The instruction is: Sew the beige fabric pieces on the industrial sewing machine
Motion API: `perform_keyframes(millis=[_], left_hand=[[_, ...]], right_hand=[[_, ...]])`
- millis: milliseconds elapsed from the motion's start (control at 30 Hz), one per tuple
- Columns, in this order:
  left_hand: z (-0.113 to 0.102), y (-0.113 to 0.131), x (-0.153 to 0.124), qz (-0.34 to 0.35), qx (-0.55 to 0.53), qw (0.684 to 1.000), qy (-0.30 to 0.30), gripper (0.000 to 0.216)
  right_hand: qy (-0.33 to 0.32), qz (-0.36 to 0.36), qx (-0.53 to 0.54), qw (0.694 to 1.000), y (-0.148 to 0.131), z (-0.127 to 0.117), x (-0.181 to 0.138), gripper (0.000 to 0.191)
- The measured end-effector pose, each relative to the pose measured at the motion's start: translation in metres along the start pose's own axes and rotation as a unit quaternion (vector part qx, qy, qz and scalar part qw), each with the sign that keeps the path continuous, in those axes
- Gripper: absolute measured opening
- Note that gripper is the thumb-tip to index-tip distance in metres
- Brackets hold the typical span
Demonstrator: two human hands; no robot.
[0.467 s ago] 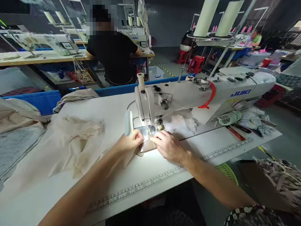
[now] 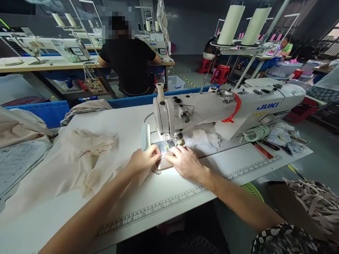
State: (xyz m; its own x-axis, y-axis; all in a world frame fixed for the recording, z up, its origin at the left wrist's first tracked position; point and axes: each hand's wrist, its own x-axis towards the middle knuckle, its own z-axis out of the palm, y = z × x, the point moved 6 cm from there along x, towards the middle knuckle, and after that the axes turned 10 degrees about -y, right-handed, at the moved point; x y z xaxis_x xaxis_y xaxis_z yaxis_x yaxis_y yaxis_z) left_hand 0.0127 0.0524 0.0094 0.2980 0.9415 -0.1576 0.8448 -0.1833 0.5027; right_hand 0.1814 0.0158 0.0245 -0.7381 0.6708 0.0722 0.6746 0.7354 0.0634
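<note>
At the needle area of a white JUKI sewing machine (image 2: 196, 109), my two hands work close together under its lamp. My left hand (image 2: 145, 158) is closed, thumb and forefinger pinched on the edge of thin beige fabric (image 2: 71, 169), which spreads over the table to the left and passes beneath my left forearm. Just right of the presser foot (image 2: 167, 144), my right hand (image 2: 185, 161) has its fingers bent together on the fabric's edge; glare and fingers hide most of it. A pale blue-grey plate (image 2: 145, 137) stands upright behind my left hand.
A ruler strip (image 2: 159, 208) runs along the table's front. Red-handled snippers (image 2: 262, 150), a coil of green cord (image 2: 255, 134) and scraps lie right. Two thread cones (image 2: 231, 24) stand above. A person in black (image 2: 128, 63) sits ahead. Fabric strips (image 2: 315, 204) fill a box at lower right.
The view has shifted slightly. My right hand has edged left, nearer my left hand, at the presser foot. Both hands stay closed; the fabric on the left lies as before.
</note>
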Motion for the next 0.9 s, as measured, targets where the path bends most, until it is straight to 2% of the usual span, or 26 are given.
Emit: perform_keyframes(millis=[67,133,200,267,400,567,767,900], left_hand=[[-0.004,0.013,-0.012,0.055,0.113,0.991,0.056,0.018],[-0.001,0.033,-0.029,0.158,0.198,0.960,0.118,0.024],[0.009,0.049,-0.047,0.252,0.233,0.926,0.159,0.030],[0.019,0.056,-0.059,0.292,0.245,0.905,0.187,0.035],[0.032,0.056,-0.063,0.290,0.252,0.901,0.202,0.035],[0.031,0.052,-0.058,0.296,0.242,0.904,0.191,0.035],[0.033,0.044,-0.044,0.288,0.243,0.907,0.188,0.037],[0.034,0.039,-0.035,0.288,0.230,0.912,0.183,0.037]], right_hand=[[-0.008,-0.003,-0.006,1.000,0.000,0.001,0.001,0.034],[-0.016,-0.004,-0.009,1.000,0.000,0.002,0.002,0.033],[-0.019,-0.004,-0.009,1.000,0.000,0.004,0.003,0.031],[-0.014,-0.007,-0.008,1.000,0.000,0.005,0.003,0.030],[0.007,-0.012,-0.001,1.000,0.000,0.006,0.002,0.034],[0.028,-0.007,0.022,0.999,0.004,0.005,0.000,0.032],[0.093,0.062,0.055,0.992,0.029,0.000,-0.004,0.031],[0.111,0.073,0.062,0.989,0.036,0.000,-0.006,0.033]])
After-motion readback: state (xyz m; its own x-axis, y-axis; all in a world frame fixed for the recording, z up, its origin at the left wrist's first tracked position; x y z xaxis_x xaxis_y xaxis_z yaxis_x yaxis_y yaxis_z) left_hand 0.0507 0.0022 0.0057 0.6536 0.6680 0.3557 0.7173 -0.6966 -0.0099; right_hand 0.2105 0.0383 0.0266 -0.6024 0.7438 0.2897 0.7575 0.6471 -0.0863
